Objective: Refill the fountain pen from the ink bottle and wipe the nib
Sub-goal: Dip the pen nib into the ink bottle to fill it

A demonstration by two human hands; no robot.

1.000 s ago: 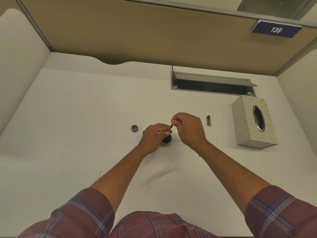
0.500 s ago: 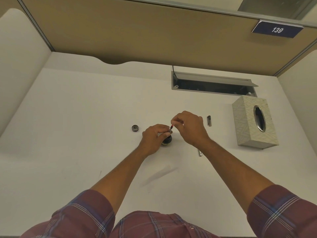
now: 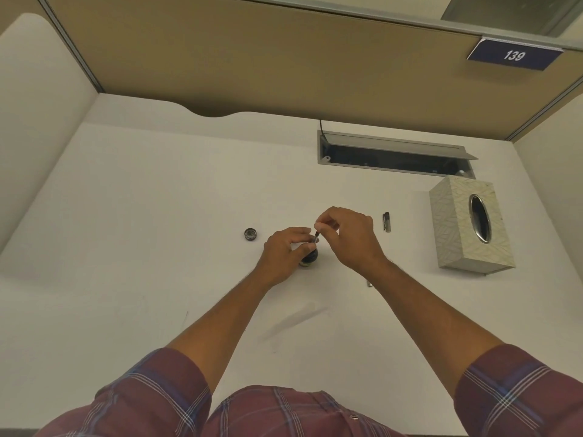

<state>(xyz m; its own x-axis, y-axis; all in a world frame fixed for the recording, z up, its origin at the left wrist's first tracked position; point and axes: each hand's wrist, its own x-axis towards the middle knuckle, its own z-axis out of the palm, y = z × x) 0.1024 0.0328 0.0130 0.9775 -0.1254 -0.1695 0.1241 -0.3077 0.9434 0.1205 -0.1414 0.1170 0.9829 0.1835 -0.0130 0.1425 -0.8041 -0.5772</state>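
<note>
Steadying the ink bottle [image 3: 308,255] in my left hand [image 3: 285,254], my right hand [image 3: 348,238] pinching the pen [image 3: 316,236] upright over it; bottle cap [image 3: 250,234] lies left of it

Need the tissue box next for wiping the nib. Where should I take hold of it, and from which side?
Grip the tissue box across its long side walls, coming from above and from its near end. It stands apart on the desk with its oval opening facing up, so keep fingers off the top.
</note>
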